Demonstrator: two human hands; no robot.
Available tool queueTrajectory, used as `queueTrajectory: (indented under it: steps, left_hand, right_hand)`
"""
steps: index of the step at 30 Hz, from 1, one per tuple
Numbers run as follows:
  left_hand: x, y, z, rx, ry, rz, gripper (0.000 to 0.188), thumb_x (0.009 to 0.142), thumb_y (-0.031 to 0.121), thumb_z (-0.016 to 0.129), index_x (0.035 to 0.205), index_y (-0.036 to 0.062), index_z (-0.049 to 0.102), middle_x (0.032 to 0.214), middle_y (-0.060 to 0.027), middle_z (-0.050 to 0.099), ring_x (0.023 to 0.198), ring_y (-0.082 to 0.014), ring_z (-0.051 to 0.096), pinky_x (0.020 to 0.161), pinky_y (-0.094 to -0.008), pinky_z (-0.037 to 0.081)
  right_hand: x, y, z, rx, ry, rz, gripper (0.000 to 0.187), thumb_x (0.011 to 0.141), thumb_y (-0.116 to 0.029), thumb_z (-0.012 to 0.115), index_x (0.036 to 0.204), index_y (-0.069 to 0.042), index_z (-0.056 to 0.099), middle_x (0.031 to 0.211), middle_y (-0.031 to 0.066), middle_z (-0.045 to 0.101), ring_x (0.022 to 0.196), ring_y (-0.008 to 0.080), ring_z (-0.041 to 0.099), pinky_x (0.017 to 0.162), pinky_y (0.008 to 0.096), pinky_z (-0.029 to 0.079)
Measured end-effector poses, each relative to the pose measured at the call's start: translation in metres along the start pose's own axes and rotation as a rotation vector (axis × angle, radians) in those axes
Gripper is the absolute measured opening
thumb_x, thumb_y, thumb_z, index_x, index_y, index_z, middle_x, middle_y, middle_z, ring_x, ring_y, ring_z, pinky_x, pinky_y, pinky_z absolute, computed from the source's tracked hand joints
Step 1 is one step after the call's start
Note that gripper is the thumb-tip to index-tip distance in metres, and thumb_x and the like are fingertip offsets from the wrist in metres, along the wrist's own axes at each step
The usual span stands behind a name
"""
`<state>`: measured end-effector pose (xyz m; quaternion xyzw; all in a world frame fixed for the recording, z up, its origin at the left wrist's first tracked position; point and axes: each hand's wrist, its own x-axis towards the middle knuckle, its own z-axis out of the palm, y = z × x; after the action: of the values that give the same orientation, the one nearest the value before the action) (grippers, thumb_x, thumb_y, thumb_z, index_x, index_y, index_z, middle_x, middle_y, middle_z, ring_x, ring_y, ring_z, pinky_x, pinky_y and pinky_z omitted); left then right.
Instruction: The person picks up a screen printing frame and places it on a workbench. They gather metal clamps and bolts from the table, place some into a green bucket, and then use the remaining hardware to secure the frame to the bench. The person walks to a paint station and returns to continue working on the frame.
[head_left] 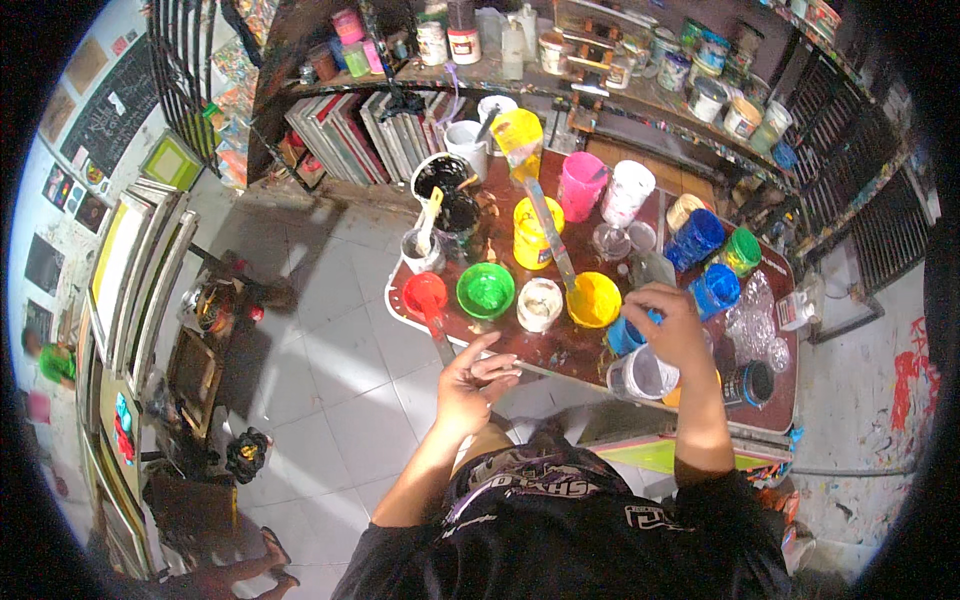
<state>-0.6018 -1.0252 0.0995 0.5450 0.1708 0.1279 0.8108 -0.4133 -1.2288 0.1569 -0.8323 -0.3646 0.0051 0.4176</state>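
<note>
My left hand (470,385) is at the table's near edge, fingers apart and holding nothing I can see. Close to its fingertips is the end of a paint-smeared stick (440,338) that leans out of a red paint pot (412,298). My right hand (672,325) is curled with the fingers pinched together above a blue paint pot (625,338); what they hold, if anything, is hidden. Left of it stands a yellow paint pot (594,302) with a long smeared spatula (553,235) in it. A whitish translucent tub (640,376) lies below the right hand.
The dark red table (470,335) also bears a green pot (486,292), a white pot (540,306), a pink tub (582,188), blue containers (695,238) and crumpled clear plastic (755,315). Behind it, a shelf (590,85) holds jars above stacked frames (340,135). More frames (140,280) lean at left.
</note>
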Motion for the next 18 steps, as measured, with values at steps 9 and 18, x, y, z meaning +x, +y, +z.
queueTrajectory:
  steps: [9,18]
  left_hand:
    - [-0.014,0.022,-0.040,0.040,0.402,0.061,0.085,0.062,-0.023,0.062,0.133,0.0046,0.024,0.094,-0.0186,0.057,0.072,-0.0245,0.064,0.066,-0.0343,0.056]
    - [-0.047,0.007,-0.099,0.111,0.544,0.054,0.055,0.073,0.004,0.070,0.121,-0.0002,0.045,0.084,-0.0078,0.062,0.073,-0.0148,0.062,0.064,-0.0248,0.049]
  right_hand:
    - [-0.001,-0.009,0.045,0.162,-0.098,0.072,0.019,0.075,-0.013,0.068,0.090,-0.001,0.062,0.082,0.0104,0.064,0.078,0.0214,0.061,0.073,0.0310,0.046]
    - [0.015,-0.031,0.110,0.343,-0.169,-0.023,0.012,0.074,-0.007,0.064,0.083,0.002,0.063,0.080,0.0118,0.064,0.074,0.0203,0.061,0.071,0.0294,0.047]
